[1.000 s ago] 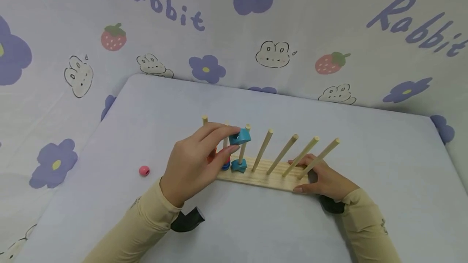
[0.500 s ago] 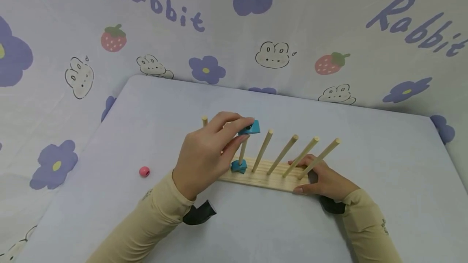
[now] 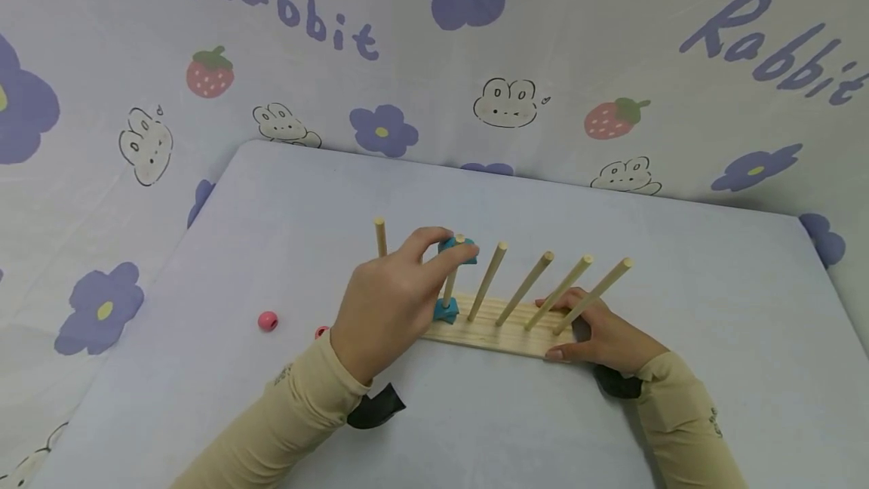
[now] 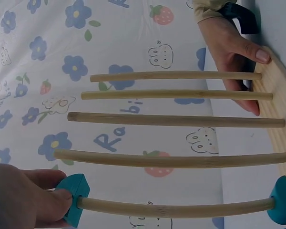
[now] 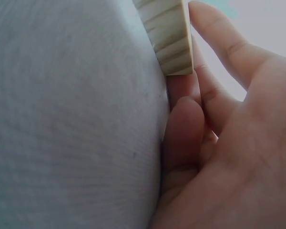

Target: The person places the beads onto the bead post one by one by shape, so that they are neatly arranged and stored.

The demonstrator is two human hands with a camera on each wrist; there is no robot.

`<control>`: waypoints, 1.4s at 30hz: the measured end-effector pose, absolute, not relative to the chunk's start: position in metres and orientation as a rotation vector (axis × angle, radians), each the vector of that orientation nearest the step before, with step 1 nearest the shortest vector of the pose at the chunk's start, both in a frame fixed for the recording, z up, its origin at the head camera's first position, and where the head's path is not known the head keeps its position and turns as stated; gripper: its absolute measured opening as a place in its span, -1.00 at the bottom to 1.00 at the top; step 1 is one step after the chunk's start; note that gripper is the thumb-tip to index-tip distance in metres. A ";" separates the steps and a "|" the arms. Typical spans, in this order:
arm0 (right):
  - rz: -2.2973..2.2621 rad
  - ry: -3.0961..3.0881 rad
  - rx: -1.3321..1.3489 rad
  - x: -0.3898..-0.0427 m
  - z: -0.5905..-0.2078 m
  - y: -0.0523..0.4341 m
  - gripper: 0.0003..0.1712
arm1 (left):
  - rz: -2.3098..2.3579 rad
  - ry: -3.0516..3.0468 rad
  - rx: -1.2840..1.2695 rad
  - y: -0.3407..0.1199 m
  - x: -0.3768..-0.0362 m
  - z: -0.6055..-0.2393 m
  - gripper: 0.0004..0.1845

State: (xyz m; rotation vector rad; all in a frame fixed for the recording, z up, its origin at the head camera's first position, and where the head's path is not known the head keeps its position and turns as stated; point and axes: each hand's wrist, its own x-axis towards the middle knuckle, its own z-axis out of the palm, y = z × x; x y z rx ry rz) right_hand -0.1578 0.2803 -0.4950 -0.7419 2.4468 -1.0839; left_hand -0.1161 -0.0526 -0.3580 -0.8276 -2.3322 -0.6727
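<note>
My left hand (image 3: 394,296) pinches a teal block (image 4: 76,197) between thumb and fingers at the top of a wooden peg (image 4: 171,209). In the left wrist view the peg's tip meets the hole in the block. Lower on the same peg sits another teal piece (image 3: 446,312), down on the pale wooden base (image 3: 495,338). My right hand (image 3: 606,332) holds the right end of that base, thumb on the near edge and fingers at the far edge. The left part of the base is hidden behind my left hand.
Several bare pegs (image 3: 526,289) lean up from the base to the right of the blocks. A pink bead (image 3: 268,321) lies on the white table (image 3: 339,195) at the left, and a second red bead (image 3: 321,332) shows partly beside my left wrist.
My left hand has carried the teal block rightward and onto the tip of the peg, its fingers turning over it. A second red bead has come into view. My right hand stays put.
</note>
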 end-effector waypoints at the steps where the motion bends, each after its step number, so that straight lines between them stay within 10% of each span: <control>1: -1.084 2.447 -0.739 -0.157 -0.495 0.280 -0.34 | -0.666 -2.340 -0.837 -0.052 -0.116 -0.360 -0.57; 29: -1.072 2.449 -0.751 -0.157 -0.494 0.283 -0.30 | -0.642 -2.497 -0.866 -0.057 -0.109 -0.420 -0.73; 42: -1.070 2.445 -0.742 -0.155 -0.497 0.281 -0.29 | -0.576 -2.594 -0.240 -0.186 -0.082 -0.433 -0.64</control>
